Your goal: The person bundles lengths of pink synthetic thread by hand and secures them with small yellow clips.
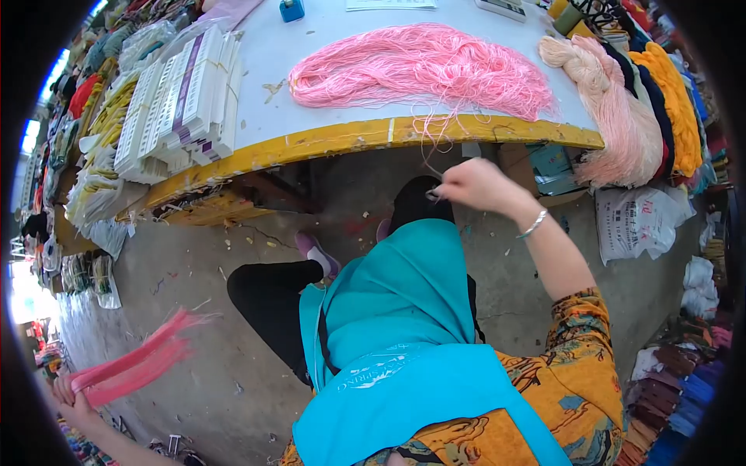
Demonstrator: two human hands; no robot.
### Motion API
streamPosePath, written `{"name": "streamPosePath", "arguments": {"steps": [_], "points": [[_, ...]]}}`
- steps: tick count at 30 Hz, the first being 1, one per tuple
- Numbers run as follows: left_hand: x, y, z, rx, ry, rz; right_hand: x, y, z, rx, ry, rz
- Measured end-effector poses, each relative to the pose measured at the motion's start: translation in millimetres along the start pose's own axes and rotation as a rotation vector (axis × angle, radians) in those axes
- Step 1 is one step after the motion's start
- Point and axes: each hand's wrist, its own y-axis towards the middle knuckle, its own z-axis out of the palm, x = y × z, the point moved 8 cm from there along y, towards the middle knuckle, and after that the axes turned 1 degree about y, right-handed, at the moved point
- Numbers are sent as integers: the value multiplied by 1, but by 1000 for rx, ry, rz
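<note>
Left hand [70,398] grips long coral-pink thread bundle [141,360] near one end; right hand [475,186] curled near pale-pink thread skein [435,71], contents unclear.

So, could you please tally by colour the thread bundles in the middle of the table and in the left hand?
Light pink thread pile on the table: 1
Coral-pink thread bunch in the left hand: 1
Total: 2
</note>
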Motion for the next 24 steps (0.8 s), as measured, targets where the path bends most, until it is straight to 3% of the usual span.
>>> {"name": "streamPosePath", "arguments": {"steps": [2, 3, 7, 8, 9, 12, 14, 18, 20, 22, 23, 24], "points": [[46, 3, -17, 317, -228, -299, -16, -8, -46, -201, -42, 89], [66, -22, 2, 13, -105, -129, -15, -17, -80, -395, 75, 16], [144, -58, 33, 82, -280, -327, -67, -66, -178, -943, 317, 121], [158, -61, 28, 145, -322, -363, -66, -84, -194, -994, 508, 112], [173, -64, 24, 76, -312, -386, -63, -101, -202, -1047, 698, 98], [206, -61, -12, 63, -409, -449, -68, -156, -222, -1147, 853, 99], [219, -63, -34, 2, -400, -438, -111, -200, -215, -1245, 961, 193], [251, -65, -48, 43, -442, -440, -220, -316, -162, -1398, 891, 630], [263, -71, -35, 42, -446, -418, -288, -398, -126, -1333, 600, 1012], [275, -76, -17, 58, -489, -447, -375, -463, -87, -1333, 477, 944], [280, -78, -6, 75, -519, -470, -351, -455, -89, -1334, 474, 942], [284, -79, 1, 73, -520, -469, -321, -448, -92, -1233, 103, 1133]]}}
